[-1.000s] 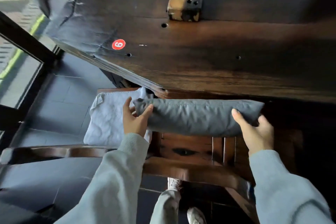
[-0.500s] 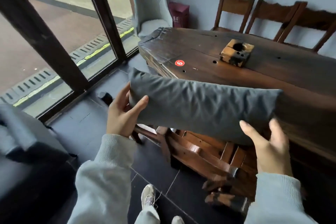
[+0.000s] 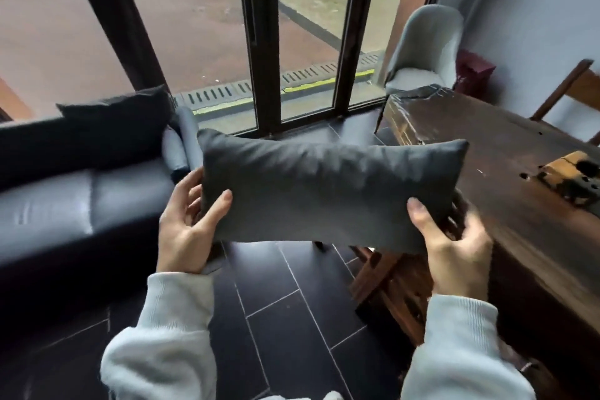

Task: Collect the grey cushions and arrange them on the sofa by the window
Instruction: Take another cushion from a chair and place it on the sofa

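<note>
A long grey cushion [image 3: 328, 191] hangs in the air in front of me, held flat by both ends. My left hand [image 3: 186, 224] grips its left end, thumb on top. My right hand [image 3: 451, 243] grips its right end the same way. The dark leather sofa [image 3: 65, 201] stands at the left, under the window. A dark cushion [image 3: 120, 120] leans against its backrest, near the armrest.
A heavy dark wooden table [image 3: 506, 172] with a small wooden block [image 3: 571, 172] on it fills the right side. A grey upholstered chair [image 3: 425, 49] stands by the glass beyond the table. Tall black-framed windows [image 3: 263, 42] run across the back. Dark tiled floor [image 3: 292, 318] lies between sofa and table.
I lifted the cushion off the wooden chair beside the table and turned left with it; the view now faces the window and the sofa. Both hands kept their grip.
</note>
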Demonstrator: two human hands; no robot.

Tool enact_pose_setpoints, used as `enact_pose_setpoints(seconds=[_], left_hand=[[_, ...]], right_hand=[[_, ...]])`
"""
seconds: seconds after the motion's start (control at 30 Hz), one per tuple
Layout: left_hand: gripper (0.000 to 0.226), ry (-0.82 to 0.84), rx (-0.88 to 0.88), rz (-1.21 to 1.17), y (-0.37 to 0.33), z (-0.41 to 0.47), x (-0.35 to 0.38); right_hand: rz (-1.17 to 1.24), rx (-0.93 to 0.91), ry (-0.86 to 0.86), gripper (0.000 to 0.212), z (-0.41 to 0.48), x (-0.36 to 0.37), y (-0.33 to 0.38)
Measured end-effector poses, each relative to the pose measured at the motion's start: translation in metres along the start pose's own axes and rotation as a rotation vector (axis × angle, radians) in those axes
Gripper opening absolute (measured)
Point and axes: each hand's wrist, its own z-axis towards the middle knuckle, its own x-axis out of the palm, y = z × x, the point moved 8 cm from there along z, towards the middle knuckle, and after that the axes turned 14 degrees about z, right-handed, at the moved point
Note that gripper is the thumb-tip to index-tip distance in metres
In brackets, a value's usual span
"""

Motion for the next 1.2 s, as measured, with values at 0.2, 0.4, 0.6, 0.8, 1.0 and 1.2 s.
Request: enact_pose_setpoints(seconds=[0.2, 0.4, 0.6, 0.8, 1.0, 1.2], left_hand=[[0.053, -0.131, -0.036, 0.115, 0.04, 0.0, -0.171], [0.047, -0.266, -0.048, 0.137, 0.067, 0.001, -0.318], [0.046, -0.36, -0.092, 0.15, 0.097, -0.004, -0.406], [0.048, -0.505, -0.164, 0.121, 0.128, 0.014, -0.49], [0.05, -0.603, -0.189, 0.149, 0.164, 0.077, -0.569], [0.064, -0.702, -0.25, 0.181, 0.188, 0.157, -0.657]], right_hand=[[0.009, 0.032, 0.218, 0.06, -0.084, 0.141, -0.011], [0.027, 0.067, 0.351, 0.049, -0.175, 0.262, -0.022], [-0.012, 0.09, 0.457, 0.065, -0.219, 0.352, -0.037], [-0.028, 0.147, 0.607, 0.081, -0.252, 0.464, -0.067], [0.059, 0.237, 0.654, 0.054, -0.262, 0.603, -0.111], [0.09, 0.277, 0.711, 0.074, -0.269, 0.761, -0.141]])
